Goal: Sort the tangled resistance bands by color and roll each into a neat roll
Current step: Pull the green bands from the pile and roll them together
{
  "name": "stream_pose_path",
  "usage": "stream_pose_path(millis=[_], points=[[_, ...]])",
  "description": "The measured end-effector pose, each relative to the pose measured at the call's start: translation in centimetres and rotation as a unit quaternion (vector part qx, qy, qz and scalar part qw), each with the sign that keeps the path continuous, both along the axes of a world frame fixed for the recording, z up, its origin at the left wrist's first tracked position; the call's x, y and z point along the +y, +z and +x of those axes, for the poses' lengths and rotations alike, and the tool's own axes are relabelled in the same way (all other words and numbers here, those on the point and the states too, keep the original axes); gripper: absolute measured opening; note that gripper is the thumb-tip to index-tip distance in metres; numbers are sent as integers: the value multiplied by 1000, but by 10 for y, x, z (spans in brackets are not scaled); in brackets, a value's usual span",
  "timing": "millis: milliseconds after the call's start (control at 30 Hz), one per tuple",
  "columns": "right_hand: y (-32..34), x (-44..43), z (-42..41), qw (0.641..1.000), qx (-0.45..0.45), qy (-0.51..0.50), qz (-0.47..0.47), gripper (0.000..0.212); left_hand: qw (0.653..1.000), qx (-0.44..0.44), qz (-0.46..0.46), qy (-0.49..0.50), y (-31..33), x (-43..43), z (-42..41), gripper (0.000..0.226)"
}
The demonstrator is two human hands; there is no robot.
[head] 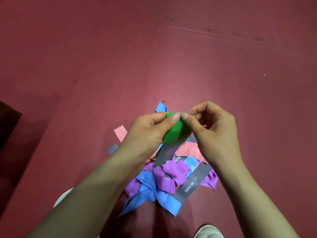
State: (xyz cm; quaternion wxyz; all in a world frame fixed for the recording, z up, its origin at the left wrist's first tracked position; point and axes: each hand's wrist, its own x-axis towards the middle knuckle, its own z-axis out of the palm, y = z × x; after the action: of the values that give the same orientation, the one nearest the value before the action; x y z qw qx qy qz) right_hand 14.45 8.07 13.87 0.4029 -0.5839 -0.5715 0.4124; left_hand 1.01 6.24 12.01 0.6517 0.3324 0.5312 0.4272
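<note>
Fingers (174, 117) of the left hand (147, 133) are clamped on the top edge of the green band (176, 134), held above the floor; the right hand (216, 129) pinches the same edge just beside them. The band's tail hangs toward the tangled pile (168, 181) of blue, purple, pink and grey bands on the red floor (85, 66)

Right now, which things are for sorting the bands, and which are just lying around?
For the job: green band, pinched by left hand and right hand; blue band, purple band, pink band, grey band in the pile.
Just lying about: dark object at left edge, tiny red bit, white shoe.
</note>
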Motion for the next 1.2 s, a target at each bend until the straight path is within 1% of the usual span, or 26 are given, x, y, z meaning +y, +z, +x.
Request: stream_pose_path(millis=[167,267,333,367,400,467,600,667,767,867,933,1033,1100,1133,1200], points=[[-1,0,-1,1000,23,-8,-1,20,999,34,17,22,1,3,-3,29],[-2,2,1,1000,17,-15,-15,19,998,51,33,28,2,6,-7,31],[-3,2,0,998,43,-5,-38,13,998,51,38,23,4,7,-9,27],[-3,3,-1,997,63,2,-45,6,998,54,40,21,5,7,-10,26],[-3,2,-2,996,79,4,-45,5,997,63,44,19,6,7,-11,27],[-3,3,-7,995,97,-2,-33,13,995,86,56,16,9,8,-14,31],[0,1,-25,992,122,-2,-24,16,990,118,68,28,21,9,-29,34],[0,-2,-31,993,115,5,-10,18,989,126,73,25,22,8,-35,35],[2,-4,-29,995,95,0,15,19,987,132,91,8,20,6,-37,28],[1,-1,-24,996,82,-24,28,18,985,123,116,-15,20,5,-32,12],[0,0,-24,996,82,-35,32,17,984,121,126,-13,18,7,-30,12],[0,2,-23,996,83,-28,32,15,978,155,137,25,15,11,-27,14],[0,3,-20,995,90,-23,24,8,974,157,147,67,15,13,-25,15],[0,4,-16,995,92,-28,17,5,971,155,151,104,15,15,-26,14],[0,6,-9,993,103,-58,2,6,957,149,148,200,14,19,-31,15]])
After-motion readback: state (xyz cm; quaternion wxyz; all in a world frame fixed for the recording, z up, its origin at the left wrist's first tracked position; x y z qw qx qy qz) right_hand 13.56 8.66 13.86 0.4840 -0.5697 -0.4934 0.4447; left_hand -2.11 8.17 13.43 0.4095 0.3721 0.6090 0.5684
